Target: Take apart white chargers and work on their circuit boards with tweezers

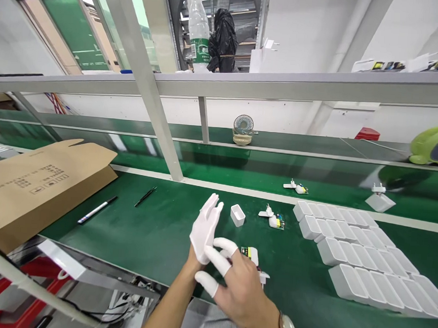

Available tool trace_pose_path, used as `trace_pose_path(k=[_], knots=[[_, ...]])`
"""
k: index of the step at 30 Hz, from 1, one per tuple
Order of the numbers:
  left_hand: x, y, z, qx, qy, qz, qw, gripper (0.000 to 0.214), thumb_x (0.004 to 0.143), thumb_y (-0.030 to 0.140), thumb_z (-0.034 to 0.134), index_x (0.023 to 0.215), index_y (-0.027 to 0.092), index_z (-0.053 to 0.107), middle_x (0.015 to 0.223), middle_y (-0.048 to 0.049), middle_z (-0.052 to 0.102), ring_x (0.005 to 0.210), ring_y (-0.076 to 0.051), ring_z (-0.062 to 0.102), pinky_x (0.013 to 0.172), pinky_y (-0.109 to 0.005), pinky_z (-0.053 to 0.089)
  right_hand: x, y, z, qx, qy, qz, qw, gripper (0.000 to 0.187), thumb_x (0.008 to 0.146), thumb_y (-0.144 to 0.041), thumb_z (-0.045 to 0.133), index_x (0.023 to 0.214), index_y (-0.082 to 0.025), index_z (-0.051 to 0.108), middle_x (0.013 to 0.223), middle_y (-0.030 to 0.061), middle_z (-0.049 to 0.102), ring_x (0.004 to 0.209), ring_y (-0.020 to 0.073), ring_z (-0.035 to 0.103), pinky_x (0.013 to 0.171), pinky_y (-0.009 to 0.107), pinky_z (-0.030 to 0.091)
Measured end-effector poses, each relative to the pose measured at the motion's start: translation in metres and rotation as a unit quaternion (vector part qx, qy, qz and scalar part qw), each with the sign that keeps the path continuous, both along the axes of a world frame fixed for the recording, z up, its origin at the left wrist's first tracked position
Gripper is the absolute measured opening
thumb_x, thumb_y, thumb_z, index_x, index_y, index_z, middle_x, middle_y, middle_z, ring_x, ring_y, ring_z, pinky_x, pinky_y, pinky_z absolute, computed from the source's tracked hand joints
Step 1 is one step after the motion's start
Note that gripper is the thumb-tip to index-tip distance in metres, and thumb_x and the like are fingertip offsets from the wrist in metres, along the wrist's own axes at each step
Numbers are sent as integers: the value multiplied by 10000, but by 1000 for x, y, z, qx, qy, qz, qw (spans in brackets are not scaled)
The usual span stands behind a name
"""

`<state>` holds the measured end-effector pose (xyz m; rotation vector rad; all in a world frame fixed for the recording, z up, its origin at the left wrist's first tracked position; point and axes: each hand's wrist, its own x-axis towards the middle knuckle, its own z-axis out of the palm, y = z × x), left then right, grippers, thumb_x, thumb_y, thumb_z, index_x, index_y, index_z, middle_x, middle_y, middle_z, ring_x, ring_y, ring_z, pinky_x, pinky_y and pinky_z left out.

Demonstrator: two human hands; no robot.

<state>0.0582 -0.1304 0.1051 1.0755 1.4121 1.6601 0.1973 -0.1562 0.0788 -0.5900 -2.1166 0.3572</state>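
My left hand wears a white glove and is held upright over the green bench mat, fingers stretched out and holding nothing. My right hand is bare apart from white finger cots. Its fingers are spread and rest against the heel of the gloved left hand. Just beyond the right hand lies a small circuit board with a white plug part. A single white plastic shell stands right of the left fingertips. Another board with plug lies further right.
Rows of white plastic housings fill the right of the mat. A cardboard box lies at left, with a pen and black tweezers beside it. A board lies on the conveyor. A small fan stands behind it.
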Motion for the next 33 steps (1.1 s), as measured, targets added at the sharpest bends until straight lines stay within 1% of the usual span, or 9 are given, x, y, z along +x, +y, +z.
trace_pose_path(k=[3, 6, 10, 13, 15, 18, 22, 26, 33], knots=[[-4, 8, 2, -2, 67, 33, 997, 479, 916, 475, 597, 1349, 271, 596, 1464, -55, 557, 1447, -281, 404, 1222, -440, 338, -1, 3, 2, 107, -52, -10, 993, 319, 949, -154, 514, 1246, -151, 630, 956, 154, 666, 752, 261, 613, 615, 392, 506], [-1, 10, 3, -6, 91, 39, 995, 489, 893, 461, 635, 1347, 280, 600, 1471, -50, 551, 1442, -282, 411, 1234, -429, 310, -5, 9, 11, 138, -38, -5, 990, 313, 939, -66, 433, 1160, -146, 639, 977, 147, 674, 755, 243, 599, 610, 371, 476], [3, 2, 3, -35, 53, 9, 998, 758, 802, 379, 783, 1479, 374, 443, 1632, -5, 314, 1514, -296, 259, 1259, -430, 229, -20, 2, 22, 44, 14, 67, 997, 240, 976, -110, 398, 1076, -151, 613, 900, 113, 657, 815, 229, 619, 659, 342, 505], [-2, -5, 12, 12, -96, -57, 994, 913, 822, 314, 780, 1532, 509, 240, 1689, 63, 79, 1535, -297, 182, 1247, -481, 224, -27, -5, 23, 67, -36, 174, 982, 224, 983, -162, 391, 1040, -159, 608, 829, 84, 635, 745, 217, 606, 595, 327, 487], [-8, -8, 23, 67, -210, -86, 972, 780, 899, 405, 683, 1527, 519, 234, 1692, 57, 47, 1534, -300, 185, 1229, -539, 228, -27, -3, 20, 23, -37, 171, 984, 203, 996, -180, 411, 1042, -172, 608, 909, 86, 649, 832, 211, 627, 654, 317, 506], [-16, -11, 42, 135, -329, -125, 926, 686, 936, 640, 484, 1547, 401, 285, 1687, -18, 124, 1532, -333, 182, 1211, -614, 206, -21, 8, 14, -119, 19, 84, 989, 186, 999, -301, 531, 1134, -196, 603, 1033, 70, 645, 812, 167, 625, 703, 298, 516], [-14, -15, 50, 207, -491, -175, 828, 732, 948, 658, 410, 1568, 294, 271, 1615, -70, 349, 1534, -312, 183, 1232, -622, 89, -14, 21, 10, -231, 47, 99, 967, 351, 933, -397, 653, 1232, -223, 591, 1071, 44, 636, 715, 122, 597, 660, 265, 504], [-8, -16, 45, 216, -532, -173, 800, 703, 954, 627, 418, 1562, 304, 273, 1496, -59, 529, 1516, -296, 248, 1223, -652, 90, -7, 25, 19, -155, 10, 103, 982, 183, 1017, -261, 478, 1054, -218, 652, 973, 37, 663, 839, 160, 622, 738, 285, 473], [-12, -11, 44, 236, -532, -152, 798, 679, 933, 621, 454, 1542, 368, 291, 1401, 5, 619, 1506, -309, 272, 1199, -702, 144, -5, 29, 23, 7, -225, 72, 972, 107, 951, -259, 529, 911, -199, 609, 898, 27, 645, 790, 177, 596, 736, 322, 436]])
